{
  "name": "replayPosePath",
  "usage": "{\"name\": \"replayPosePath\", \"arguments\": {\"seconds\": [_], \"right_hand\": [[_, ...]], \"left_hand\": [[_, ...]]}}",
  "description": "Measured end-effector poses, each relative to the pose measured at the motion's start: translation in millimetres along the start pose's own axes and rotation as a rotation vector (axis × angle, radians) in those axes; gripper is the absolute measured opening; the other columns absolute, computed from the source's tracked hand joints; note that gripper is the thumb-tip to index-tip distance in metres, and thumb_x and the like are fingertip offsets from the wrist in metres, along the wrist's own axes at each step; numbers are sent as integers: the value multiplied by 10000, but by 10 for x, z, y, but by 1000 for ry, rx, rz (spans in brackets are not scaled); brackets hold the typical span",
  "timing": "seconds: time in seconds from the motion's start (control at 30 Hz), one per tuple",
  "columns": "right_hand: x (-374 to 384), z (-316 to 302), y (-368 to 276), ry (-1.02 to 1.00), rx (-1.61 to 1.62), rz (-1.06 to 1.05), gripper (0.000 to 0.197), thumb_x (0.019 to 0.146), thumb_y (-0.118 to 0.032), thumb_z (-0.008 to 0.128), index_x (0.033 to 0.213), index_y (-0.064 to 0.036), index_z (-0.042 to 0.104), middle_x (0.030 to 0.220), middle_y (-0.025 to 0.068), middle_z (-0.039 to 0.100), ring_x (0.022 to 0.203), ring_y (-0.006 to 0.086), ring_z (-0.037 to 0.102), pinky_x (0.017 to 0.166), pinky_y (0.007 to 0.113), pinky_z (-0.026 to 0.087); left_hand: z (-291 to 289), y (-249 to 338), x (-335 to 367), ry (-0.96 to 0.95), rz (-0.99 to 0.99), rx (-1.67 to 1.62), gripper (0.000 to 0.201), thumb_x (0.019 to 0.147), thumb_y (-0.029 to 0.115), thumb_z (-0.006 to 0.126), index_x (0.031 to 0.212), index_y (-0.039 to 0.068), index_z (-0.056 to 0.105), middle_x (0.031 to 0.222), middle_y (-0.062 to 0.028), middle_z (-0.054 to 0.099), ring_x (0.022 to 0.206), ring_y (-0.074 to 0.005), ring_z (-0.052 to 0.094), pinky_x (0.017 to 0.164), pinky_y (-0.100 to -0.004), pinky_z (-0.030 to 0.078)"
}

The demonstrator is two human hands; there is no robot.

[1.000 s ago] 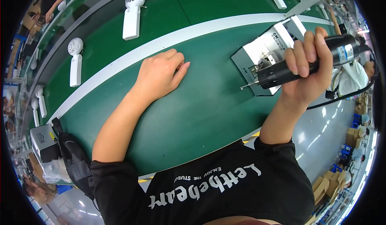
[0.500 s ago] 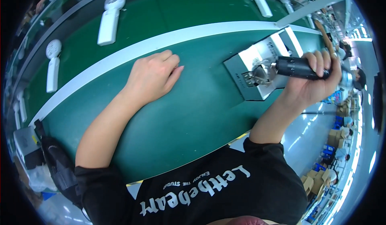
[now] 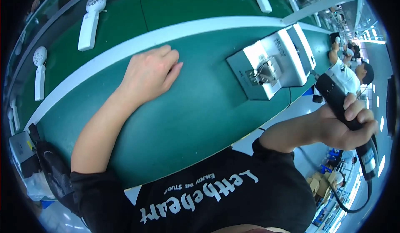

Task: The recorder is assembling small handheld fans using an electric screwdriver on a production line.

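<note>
My right hand (image 3: 348,122) is wrapped round a black electric screwdriver (image 3: 332,92), off to the right of the table's edge. The screwdriver's tip points up and left, close to the right end of a silver screw feeder (image 3: 287,52). From its other end a black cable loops downward. On the green table my left hand (image 3: 152,72) rests with its fingers curled in and the thumb alongside. The inside of that hand is hidden, so whether it holds anything does not show.
Beyond a white rail (image 3: 166,35), a green belt (image 3: 175,8) carries several white handheld fans (image 3: 89,29). A black bag (image 3: 54,162) lies at the left beside a grey box (image 3: 21,145). Co-workers (image 3: 348,74) sit farther off at the right.
My right hand has drawn the screwdriver away from the feeder's front mechanism, rightward and toward me. The fans have shifted left along the belt. My left hand keeps its curled pose.
</note>
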State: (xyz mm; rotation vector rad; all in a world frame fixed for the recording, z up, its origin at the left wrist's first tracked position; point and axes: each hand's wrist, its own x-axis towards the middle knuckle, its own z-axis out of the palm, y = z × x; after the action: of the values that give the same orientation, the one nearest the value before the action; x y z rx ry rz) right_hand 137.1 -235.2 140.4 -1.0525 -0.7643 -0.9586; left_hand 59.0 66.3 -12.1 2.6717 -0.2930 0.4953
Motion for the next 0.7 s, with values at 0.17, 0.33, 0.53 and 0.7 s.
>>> {"name": "replayPosePath", "arguments": {"seconds": [0.17,0.33,0.53,0.7], "right_hand": [[-57,248,2,-371,209,397,117,936,-97,515,830,-61,482,684,20,472,491,91,445,520,258,394],[-236,386,218,-311,-74,316,71,929,-50,528,875,-24,489,679,31,458,464,93,426,481,258,377],[-339,431,417,-455,-88,413,83,943,-61,516,928,20,507,677,64,476,442,113,455,442,276,417],[-223,289,419,-333,462,798,110,963,-95,471,917,2,496,700,36,452,463,104,430,462,277,400]], "left_hand": [[7,13,44,7,-14,-9,194,855,138,643,738,54,513,718,-78,527,635,-269,572,547,-373,452],[34,10,9,1,-9,-10,197,856,142,647,737,57,515,708,-70,521,621,-262,564,539,-364,448],[37,-10,14,-14,0,10,167,861,170,637,773,59,548,707,-77,534,630,-268,589,530,-382,472],[49,-13,5,-10,-23,4,196,856,142,646,735,62,514,717,-73,530,623,-271,570,537,-374,452]]}}
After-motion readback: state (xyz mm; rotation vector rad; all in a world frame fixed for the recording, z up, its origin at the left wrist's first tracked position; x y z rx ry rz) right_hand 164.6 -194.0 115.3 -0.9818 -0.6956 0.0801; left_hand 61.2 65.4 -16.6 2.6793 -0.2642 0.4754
